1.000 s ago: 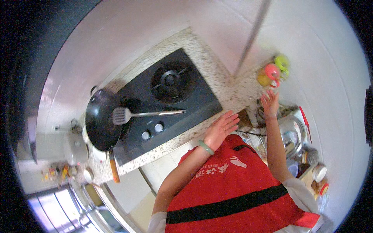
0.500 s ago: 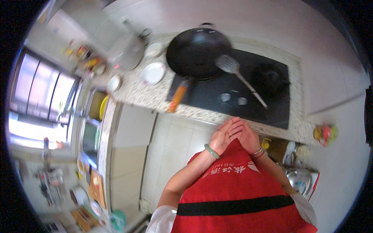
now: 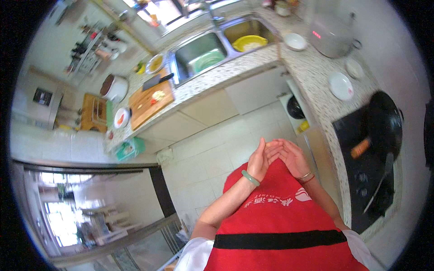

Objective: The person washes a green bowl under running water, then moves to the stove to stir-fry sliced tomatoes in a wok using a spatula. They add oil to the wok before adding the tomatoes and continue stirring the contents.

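Note:
My left hand, with a green bangle on its wrist, meets my right hand in front of the red apron. Their fingers are stretched out, the tips touching or overlapping, and I see nothing held in either. To the right, a black wok with an orange-brown handle sits on the black cooktop. A slotted spatula lies on the cooktop nearer to me. Across the floor at the left, a wooden cutting board bears a dark cleaver and chopped pale and red bits.
A double sink holds a yellow basket on its right side. White dishes stand on the speckled counter. Left of the board are a white pot and a bowl. A teal bin hangs below the counter edge.
My view has swung left from the cooktop, bringing the sink and cutting board into sight while the wok shifts to the right edge. My hands stay together, fingers still extended.

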Demonstrator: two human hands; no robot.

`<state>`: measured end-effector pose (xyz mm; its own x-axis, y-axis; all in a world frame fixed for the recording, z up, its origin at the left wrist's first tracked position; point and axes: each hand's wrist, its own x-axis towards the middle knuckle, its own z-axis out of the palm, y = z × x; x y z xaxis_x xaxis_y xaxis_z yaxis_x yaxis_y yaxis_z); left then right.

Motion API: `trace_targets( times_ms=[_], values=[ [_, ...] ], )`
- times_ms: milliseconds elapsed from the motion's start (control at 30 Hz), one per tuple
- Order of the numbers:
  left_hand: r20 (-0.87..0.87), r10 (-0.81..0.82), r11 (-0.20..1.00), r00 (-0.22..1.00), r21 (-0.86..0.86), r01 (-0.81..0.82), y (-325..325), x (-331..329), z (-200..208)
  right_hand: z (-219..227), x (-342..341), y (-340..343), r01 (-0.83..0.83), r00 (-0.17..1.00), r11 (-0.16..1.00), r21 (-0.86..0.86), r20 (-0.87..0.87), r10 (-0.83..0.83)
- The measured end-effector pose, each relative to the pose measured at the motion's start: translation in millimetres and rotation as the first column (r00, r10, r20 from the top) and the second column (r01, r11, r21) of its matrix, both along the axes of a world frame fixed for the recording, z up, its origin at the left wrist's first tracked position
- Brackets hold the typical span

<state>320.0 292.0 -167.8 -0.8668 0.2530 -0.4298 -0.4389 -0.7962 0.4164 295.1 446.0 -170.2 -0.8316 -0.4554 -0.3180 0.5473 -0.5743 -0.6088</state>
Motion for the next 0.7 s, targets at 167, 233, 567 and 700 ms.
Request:
trace_targets(
  times_ms=[167,233,567,700],
  values=[
    [0.02,0.243,0.968,0.97,-0.061,-0.242,-80.0,-19.4,2.8,-0.8,-54.3,-90.2,-0.239,0.971,0.97,0.051,0.001,0.239],
    [0.027,0.313,0.948,0.949,-0.062,-0.311,-113.1,-30.8,1.1,2.7,-75.8,-125.3,-0.333,0.943,0.942,0.043,-0.001,0.333],
    [-0.015,0.709,0.703,0.705,-0.052,-0.709,-287.8,-58.0,-17.2,14.5,-172.1,-347.3,-0.752,0.649,0.649,0.114,-0.039,0.76],
    [-0.058,0.796,0.59,0.602,-0.141,-0.795,-366.1,-44.5,-21.4,2.0,-168.9,-447.8,-0.835,0.535,0.533,0.14,-0.021,0.844]
  ],
)
